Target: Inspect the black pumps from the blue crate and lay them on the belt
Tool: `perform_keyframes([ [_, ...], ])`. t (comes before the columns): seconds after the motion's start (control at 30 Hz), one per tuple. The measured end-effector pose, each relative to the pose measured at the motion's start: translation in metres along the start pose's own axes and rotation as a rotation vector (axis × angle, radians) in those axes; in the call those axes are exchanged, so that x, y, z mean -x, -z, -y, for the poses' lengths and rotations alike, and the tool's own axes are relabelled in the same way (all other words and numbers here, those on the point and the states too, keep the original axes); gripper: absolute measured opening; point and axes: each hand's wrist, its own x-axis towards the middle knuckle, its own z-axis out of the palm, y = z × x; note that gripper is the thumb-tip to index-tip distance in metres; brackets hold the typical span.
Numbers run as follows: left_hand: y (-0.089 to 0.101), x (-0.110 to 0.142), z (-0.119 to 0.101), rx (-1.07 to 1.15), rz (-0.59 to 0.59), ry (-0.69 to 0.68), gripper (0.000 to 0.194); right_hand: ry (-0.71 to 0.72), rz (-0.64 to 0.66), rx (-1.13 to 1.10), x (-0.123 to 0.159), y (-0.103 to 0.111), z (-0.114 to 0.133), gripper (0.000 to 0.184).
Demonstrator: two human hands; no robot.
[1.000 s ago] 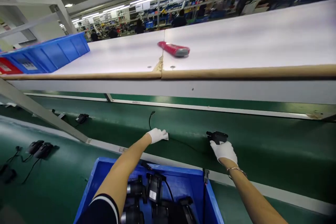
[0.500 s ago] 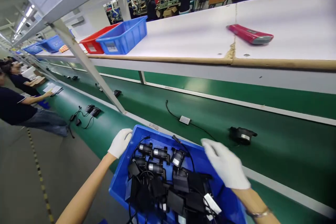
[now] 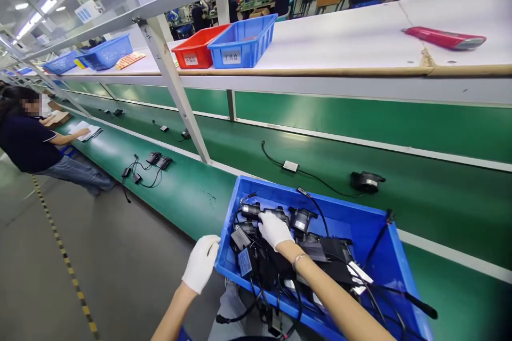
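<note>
A blue bin (image 3: 362, 222) sits in front of me, filled with several black pump motors (image 3: 303, 219) and tangled black cables. My left hand (image 3: 200, 262), in a white glove, grips the bin's near left rim. Reaching across into the bin, my gloved right hand (image 3: 274, 228) closes its fingers over a black pump motor (image 3: 252, 210) near the far left corner. On the green conveyor belt (image 3: 440, 208) beyond the bin lies a black pump (image 3: 366, 181) whose cable runs to a small white-labelled box (image 3: 290, 165).
A seated person (image 3: 30, 141) works at the belt far left. More black units with cables (image 3: 157, 161) lie on the belt. A slanted metal post (image 3: 176, 82) rises left of the bin. The white shelf above holds red and blue bins (image 3: 228, 45) and a red device (image 3: 444, 38).
The view has swung left. My right hand dropped from above the bin's right side onto a motor at its far left. My left hand slid along the rim toward me.
</note>
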Motion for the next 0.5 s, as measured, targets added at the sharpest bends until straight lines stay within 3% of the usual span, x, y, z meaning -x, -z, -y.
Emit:
perform_keyframes([
  [0.13, -0.004, 0.014, 0.003, 0.061, 0.050, -0.032, 0.032, -0.064, -0.051, 0.062, -0.025, -0.002, 0.008, 0.033],
  [0.27, -0.014, 0.012, -0.003, 0.041, 0.139, -0.090, 0.033, -0.153, -0.086, 0.114, -0.033, -0.006, -0.003, 0.035],
  [0.37, -0.028, -0.009, -0.013, -0.042, 0.241, -0.140, 0.033, -0.225, -0.078, 0.132, -0.034, -0.004, -0.022, 0.039],
  [0.5, -0.065, -0.063, -0.033, -0.267, 0.485, -0.192, 0.027, -0.302, -0.055, 0.101, -0.033, -0.004, -0.040, 0.040],
])
